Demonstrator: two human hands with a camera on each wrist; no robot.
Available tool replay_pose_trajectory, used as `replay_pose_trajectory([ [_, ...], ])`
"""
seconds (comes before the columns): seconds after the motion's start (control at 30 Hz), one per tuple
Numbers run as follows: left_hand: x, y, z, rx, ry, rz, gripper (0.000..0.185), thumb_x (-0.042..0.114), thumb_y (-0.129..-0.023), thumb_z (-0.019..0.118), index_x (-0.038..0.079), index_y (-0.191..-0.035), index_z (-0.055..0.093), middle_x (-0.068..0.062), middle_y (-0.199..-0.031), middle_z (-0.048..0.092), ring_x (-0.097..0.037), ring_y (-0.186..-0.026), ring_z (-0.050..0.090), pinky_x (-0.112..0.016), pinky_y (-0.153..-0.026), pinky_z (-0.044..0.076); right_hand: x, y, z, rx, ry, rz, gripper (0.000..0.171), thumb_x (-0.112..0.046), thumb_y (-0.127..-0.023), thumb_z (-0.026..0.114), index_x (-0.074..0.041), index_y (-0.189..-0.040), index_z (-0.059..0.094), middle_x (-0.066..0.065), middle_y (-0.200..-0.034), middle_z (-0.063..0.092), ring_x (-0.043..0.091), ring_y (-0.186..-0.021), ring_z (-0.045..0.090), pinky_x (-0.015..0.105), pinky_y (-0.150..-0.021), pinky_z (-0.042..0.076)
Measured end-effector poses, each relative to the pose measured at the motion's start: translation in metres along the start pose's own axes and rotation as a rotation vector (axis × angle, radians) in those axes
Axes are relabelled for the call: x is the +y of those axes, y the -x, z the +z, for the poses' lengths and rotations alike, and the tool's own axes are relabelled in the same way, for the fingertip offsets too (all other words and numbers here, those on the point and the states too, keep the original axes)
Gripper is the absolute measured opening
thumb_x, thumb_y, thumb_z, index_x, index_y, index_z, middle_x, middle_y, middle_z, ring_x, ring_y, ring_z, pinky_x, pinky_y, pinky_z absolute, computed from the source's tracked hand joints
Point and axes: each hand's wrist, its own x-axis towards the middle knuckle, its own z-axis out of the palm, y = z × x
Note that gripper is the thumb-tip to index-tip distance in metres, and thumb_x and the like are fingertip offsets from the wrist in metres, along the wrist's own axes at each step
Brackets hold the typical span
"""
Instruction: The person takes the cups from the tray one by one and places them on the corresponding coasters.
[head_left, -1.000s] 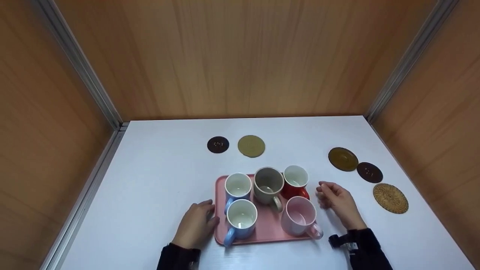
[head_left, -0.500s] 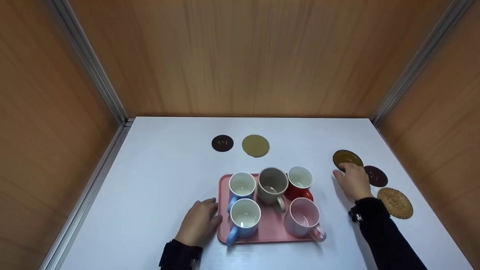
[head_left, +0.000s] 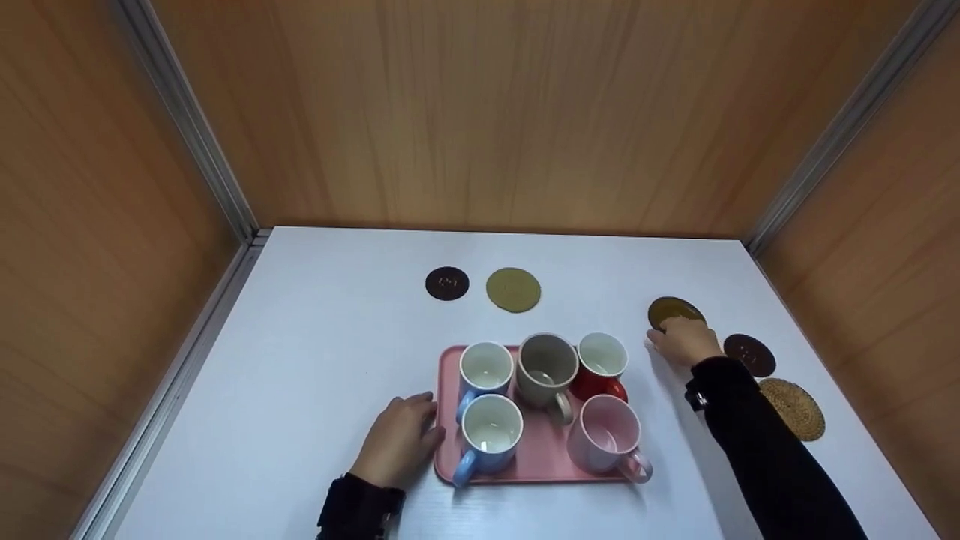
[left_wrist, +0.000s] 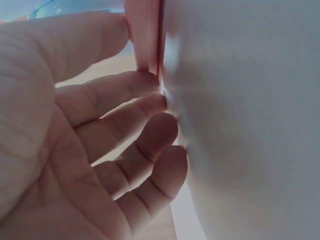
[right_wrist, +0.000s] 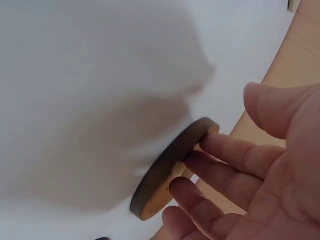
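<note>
My left hand (head_left: 397, 442) rests at the left edge of a pink tray (head_left: 541, 450); in the left wrist view its thumb and index fingertips touch the tray's rim (left_wrist: 145, 40). On the tray stand two light-blue mugs (head_left: 491, 435), a grey-beige mug (head_left: 546, 371), a red mug (head_left: 600, 360) with white inside, and a pink mug (head_left: 602, 435). My right hand (head_left: 684, 343) reaches to the table's right side, its extended fingertips on top of a round olive-brown coaster (head_left: 673, 306). In the right wrist view the coaster (right_wrist: 167, 157) lies flat and the thumb stays off it.
A dark brown coaster (head_left: 750, 355) and a woven straw coaster (head_left: 793, 409) lie right of my right hand. Behind the tray lie another dark coaster (head_left: 447, 283) and an olive-green one (head_left: 514, 289). Wooden panels (head_left: 480, 112) enclose the white table (head_left: 315, 330).
My right hand has moved from beside the tray onto the olive-brown coaster, which has slid left, away from the dark coaster. My left hand stays at the tray.
</note>
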Motion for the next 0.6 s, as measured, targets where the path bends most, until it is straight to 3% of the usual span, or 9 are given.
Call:
replay_pose_trajectory([
  [0.13, 0.000, 0.001, -0.001, -0.002, 0.007, -0.002, 0.032, 0.021, -0.096, 0.078, 0.004, -0.124, 0.078, -0.020, -0.140, 0.071, -0.041, -0.129, 0.066, -0.058, -0.113, 0.050, -0.019, -0.014, -0.007, -0.044, -0.020, -0.112, 0.045, -0.028, -0.111, 0.048, 0.009, -0.126, 0.069, 0.033, -0.129, 0.070, 0.053, -0.124, 0.064, 0.067, -0.108, 0.048],
  [0.2, -0.001, 0.001, 0.000, 0.003, 0.003, 0.006, 0.031, 0.020, -0.095, 0.078, 0.004, -0.123, 0.078, -0.020, -0.139, 0.071, -0.041, -0.129, 0.066, -0.057, -0.113, 0.050, -0.029, -0.021, -0.008, -0.069, -0.049, -0.171, 0.039, -0.024, -0.110, 0.047, 0.007, -0.107, 0.071, 0.027, -0.108, 0.073, 0.043, -0.107, 0.068, 0.058, -0.102, 0.053],
  [0.27, -0.001, 0.001, 0.001, 0.011, -0.004, 0.017, 0.030, 0.019, -0.095, 0.079, 0.004, -0.121, 0.079, -0.020, -0.138, 0.072, -0.040, -0.127, 0.066, -0.057, -0.112, 0.051, -0.038, -0.028, -0.011, -0.100, -0.079, -0.218, 0.035, -0.022, -0.109, 0.047, -0.001, -0.088, 0.066, 0.015, -0.086, 0.066, 0.032, -0.089, 0.063, 0.047, -0.091, 0.052],
  [0.37, 0.000, 0.001, 0.003, 0.011, -0.006, 0.018, 0.029, 0.020, -0.095, 0.079, 0.005, -0.120, 0.079, -0.020, -0.138, 0.072, -0.040, -0.125, 0.067, -0.057, -0.111, 0.052, -0.049, -0.036, -0.017, -0.169, -0.102, -0.252, 0.036, -0.024, -0.110, 0.047, -0.008, -0.078, 0.054, 0.006, -0.077, 0.049, 0.026, -0.079, 0.052, 0.041, -0.080, 0.044],
  [0.43, 0.001, 0.000, 0.004, 0.001, 0.004, 0.006, 0.030, 0.021, -0.096, 0.078, 0.005, -0.122, 0.079, -0.020, -0.139, 0.071, -0.039, -0.127, 0.066, -0.056, -0.112, 0.052, -0.053, -0.039, -0.021, -0.211, -0.098, -0.269, 0.037, -0.027, -0.111, 0.046, -0.004, -0.092, 0.067, 0.012, -0.090, 0.065, 0.031, -0.092, 0.064, 0.044, -0.089, 0.051],
  [0.5, 0.003, -0.001, 0.004, -0.014, 0.014, -0.010, 0.032, 0.022, -0.097, 0.078, 0.006, -0.125, 0.078, -0.019, -0.141, 0.070, -0.039, -0.130, 0.065, -0.056, -0.113, 0.051, -0.056, -0.042, -0.024, -0.260, -0.090, -0.272, 0.043, -0.030, -0.112, 0.044, 0.003, -0.120, 0.072, 0.025, -0.119, 0.072, 0.042, -0.119, 0.067, 0.053, -0.105, 0.052],
  [0.6, 0.004, -0.003, 0.005, -0.029, 0.023, -0.015, 0.034, 0.023, -0.097, 0.078, 0.006, -0.126, 0.077, -0.018, -0.143, 0.070, -0.039, -0.131, 0.064, -0.057, -0.114, 0.050, -0.056, -0.046, -0.025, -0.310, -0.085, -0.272, 0.056, -0.034, -0.114, 0.042, 0.006, -0.151, 0.054, 0.031, -0.158, 0.052, 0.050, -0.151, 0.044, 0.062, -0.124, 0.037],
])
